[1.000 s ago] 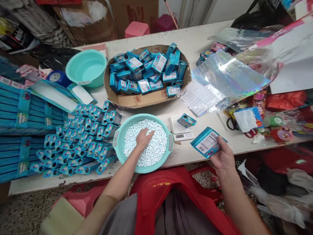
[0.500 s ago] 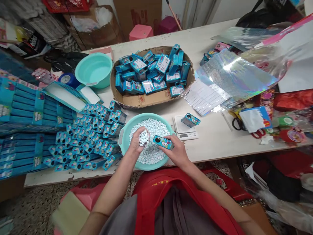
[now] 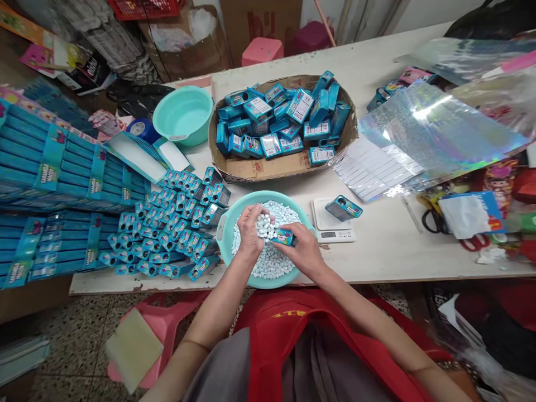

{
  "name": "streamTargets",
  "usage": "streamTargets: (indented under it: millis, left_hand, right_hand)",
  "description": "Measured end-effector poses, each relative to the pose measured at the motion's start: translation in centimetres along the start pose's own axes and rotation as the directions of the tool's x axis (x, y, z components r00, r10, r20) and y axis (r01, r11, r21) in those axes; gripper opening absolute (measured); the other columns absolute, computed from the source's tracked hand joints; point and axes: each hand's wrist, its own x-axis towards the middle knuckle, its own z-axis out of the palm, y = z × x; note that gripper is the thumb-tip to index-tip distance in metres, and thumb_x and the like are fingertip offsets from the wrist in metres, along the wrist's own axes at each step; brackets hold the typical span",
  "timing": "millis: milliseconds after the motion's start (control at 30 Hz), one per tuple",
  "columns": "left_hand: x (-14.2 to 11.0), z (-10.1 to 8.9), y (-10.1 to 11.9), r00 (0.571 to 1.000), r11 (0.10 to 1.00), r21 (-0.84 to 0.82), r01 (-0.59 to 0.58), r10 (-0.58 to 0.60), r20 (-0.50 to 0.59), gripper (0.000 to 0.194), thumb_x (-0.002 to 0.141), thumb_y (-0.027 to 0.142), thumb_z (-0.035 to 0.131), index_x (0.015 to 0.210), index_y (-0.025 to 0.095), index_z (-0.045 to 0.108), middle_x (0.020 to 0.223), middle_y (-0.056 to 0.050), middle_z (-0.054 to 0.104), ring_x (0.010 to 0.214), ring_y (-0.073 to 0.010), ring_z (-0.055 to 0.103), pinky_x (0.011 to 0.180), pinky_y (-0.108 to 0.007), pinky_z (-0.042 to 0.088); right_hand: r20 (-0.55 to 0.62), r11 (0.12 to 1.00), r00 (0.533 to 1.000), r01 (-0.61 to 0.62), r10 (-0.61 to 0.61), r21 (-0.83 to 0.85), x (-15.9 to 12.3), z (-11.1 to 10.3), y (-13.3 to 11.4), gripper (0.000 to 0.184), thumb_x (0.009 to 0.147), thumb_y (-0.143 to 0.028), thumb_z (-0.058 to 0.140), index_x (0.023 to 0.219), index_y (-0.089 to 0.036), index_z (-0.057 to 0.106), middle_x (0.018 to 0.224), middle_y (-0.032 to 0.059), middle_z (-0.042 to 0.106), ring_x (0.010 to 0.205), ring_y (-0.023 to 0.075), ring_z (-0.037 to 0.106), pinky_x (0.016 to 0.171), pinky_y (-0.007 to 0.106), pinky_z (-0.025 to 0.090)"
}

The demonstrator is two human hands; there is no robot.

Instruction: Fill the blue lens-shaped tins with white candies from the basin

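Over the teal basin (image 3: 224, 237) of small white-blue candies (image 3: 272, 262), my left hand (image 3: 250, 230) is cupped and closed on a handful of candies. My right hand (image 3: 302, 251) grips a small blue candy box (image 3: 285, 236), its open end held against the handful. Both hands meet above the middle of the basin. Another small blue box (image 3: 343, 207) rests on a white digital scale (image 3: 333, 226) just right of the basin.
Rows of small blue boxes (image 3: 176, 223) lie left of the basin beside stacks of flat blue packaging (image 3: 50, 184). A cardboard tray (image 3: 268, 167) holds several boxes behind. An empty teal bowl (image 3: 184, 114), holographic sheets (image 3: 439, 134) and scissors (image 3: 435, 223) are around.
My left hand scooped candies out of the basin and lifted them. My right hand brought a blue box from the right table edge to the handful. The view shifted left.
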Motion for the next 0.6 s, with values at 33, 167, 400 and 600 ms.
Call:
streamTargets:
  millis: [33,167,400,600]
  left_hand:
    - [0.1,0.1,0.0,1.0,1.0,0.008,0.004,-0.004,0.002,0.025,0.069,0.035,0.07,0.07,0.018,0.051,0.061,0.003,0.058,0.052,-0.0126,0.06,0.052,-0.026,0.048]
    - [-0.1,0.4,0.2,1.0,0.999,0.053,-0.008,0.008,-0.004,0.028,0.071,0.039,0.068,0.069,0.018,0.05,0.062,0.003,0.058,0.054,-0.0118,0.06,0.054,-0.025,0.049]
    - [-0.8,1.3,0.5,0.996,0.991,0.096,-0.09,0.091,-0.005,0.032,0.072,0.043,0.068,0.07,0.018,0.048,0.053,0.005,0.052,0.048,-0.0111,0.058,0.052,-0.023,0.046]
    - [-0.8,1.6,0.3,0.993,0.989,0.096,-0.111,0.115,-0.04,0.031,0.071,0.042,0.069,0.073,0.017,0.05,0.061,0.003,0.057,0.051,-0.0104,0.058,0.051,-0.023,0.046]
  right_hand:
    - [0.005,1.0,1.0,-0.004,0.004,0.019,0.1,-0.1,0.1,0.027,0.076,-0.033,0.071,0.099,-0.022,0.063,0.094,0.0078,0.066,0.092,0.0262,0.061,0.08,0.039,0.047]
    - [0.011,0.998,1.0,-0.023,0.022,0.064,0.3,-0.1,0.2,0.027,0.076,-0.034,0.071,0.1,-0.024,0.063,0.095,0.0066,0.066,0.093,0.0252,0.061,0.081,0.038,0.048]
    - [0.017,0.998,0.999,-0.036,0.035,0.053,0.3,0.0,0.2,0.027,0.075,-0.031,0.071,0.099,-0.023,0.063,0.094,0.0067,0.066,0.092,0.0254,0.06,0.08,0.038,0.047]
    - [0.005,0.998,0.999,-0.043,0.042,0.054,0.4,-0.2,0.4,0.028,0.073,-0.028,0.073,0.098,-0.022,0.063,0.092,0.0068,0.065,0.091,0.0257,0.06,0.08,0.039,0.047]
